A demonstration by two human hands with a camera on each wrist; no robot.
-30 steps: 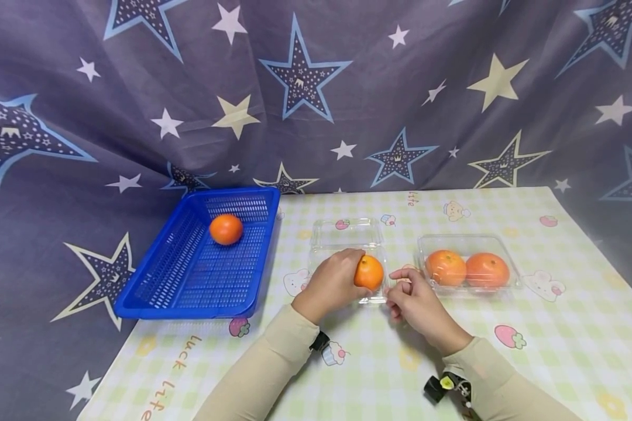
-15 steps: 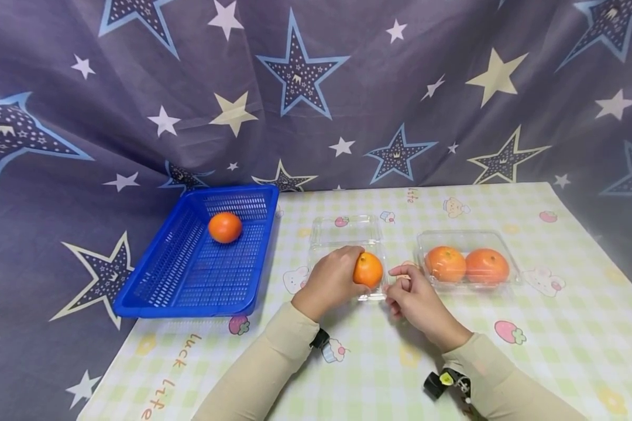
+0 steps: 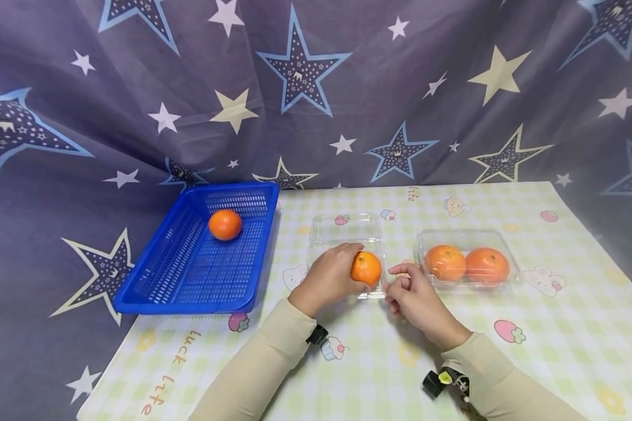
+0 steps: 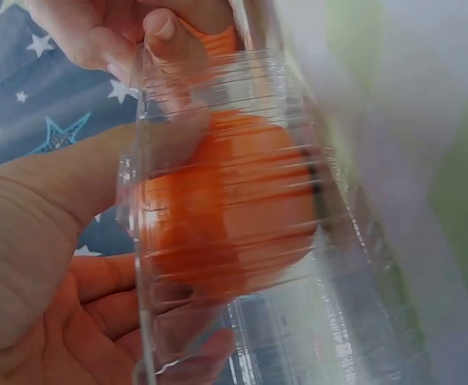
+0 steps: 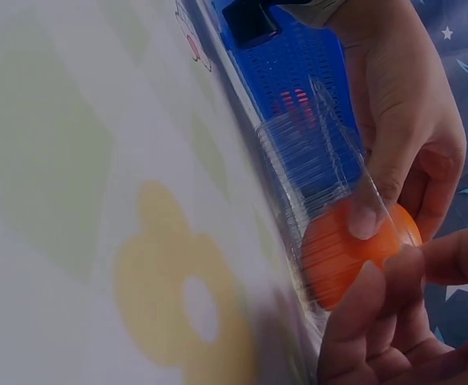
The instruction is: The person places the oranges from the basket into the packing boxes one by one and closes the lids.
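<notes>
An orange [image 3: 366, 269] sits low in the right part of a clear plastic fruit box [image 3: 371, 295], whose lid [image 3: 344, 229] lies folded back behind it. My left hand [image 3: 326, 279] reaches in from the left and grips the orange between thumb and fingers. At the box's right side, my right hand [image 3: 418, 305] pinches the rim with thumb and fingertips. The left wrist view shows the orange [image 4: 242, 204] through the ribbed wall, with the left thumb in front of it. In the right wrist view, the right fingertips [image 5: 361, 281] are at the rim.
On the left stands a blue perforated basket [image 3: 263, 257] with one orange [image 3: 225, 225] in it. A closed clear box [image 3: 469, 238] holding two oranges [image 3: 445, 263] is to the right. A checked cloth [image 3: 368, 374] covers the table; a starry curtain [image 3: 347, 76] hangs behind.
My left hand and the orange it grips have shifted very slightly left within the box. The right hand stays at the rim. The view has tilted a little.
</notes>
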